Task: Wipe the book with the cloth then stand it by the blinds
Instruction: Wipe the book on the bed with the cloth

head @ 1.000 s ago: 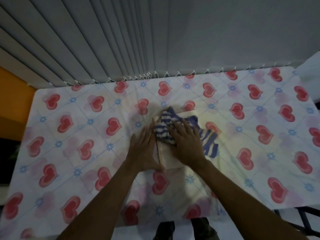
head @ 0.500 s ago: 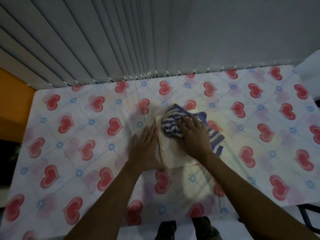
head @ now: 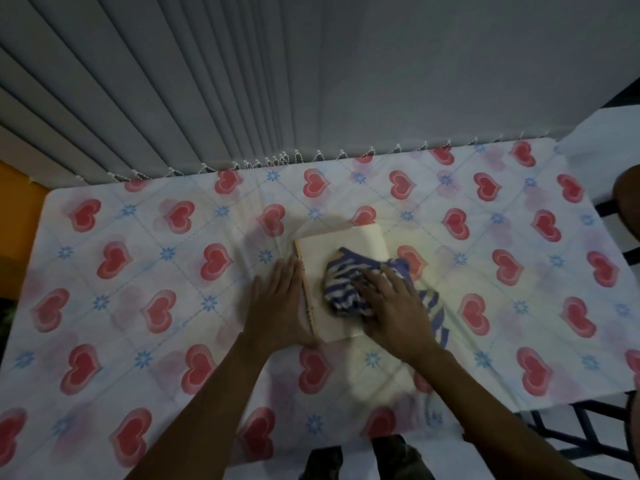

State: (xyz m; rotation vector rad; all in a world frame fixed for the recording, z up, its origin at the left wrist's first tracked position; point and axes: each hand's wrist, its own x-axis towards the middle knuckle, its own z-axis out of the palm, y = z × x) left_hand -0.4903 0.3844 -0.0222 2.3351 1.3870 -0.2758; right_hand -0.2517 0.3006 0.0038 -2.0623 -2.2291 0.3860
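Observation:
A cream book (head: 341,247) lies flat in the middle of the table, its spine along the left edge. A blue-and-white striped cloth (head: 343,282) is bunched on the cover. My right hand (head: 394,306) presses down on the cloth, fingers spread over it, covering the book's lower right part. My left hand (head: 277,306) lies flat, palm down, against the book's spine edge, holding it in place. The grey vertical blinds (head: 207,81) hang along the table's far edge.
The table wears a white cloth with red hearts (head: 166,313). An orange wall part (head: 17,216) shows at far left. A dark metal frame (head: 588,438) stands at the lower right, and a brown rounded object (head: 628,202) at the right edge.
My right hand has dragged the cloth from the book's far end toward its middle and near side. The book's top part now shows bare. My left hand stays put.

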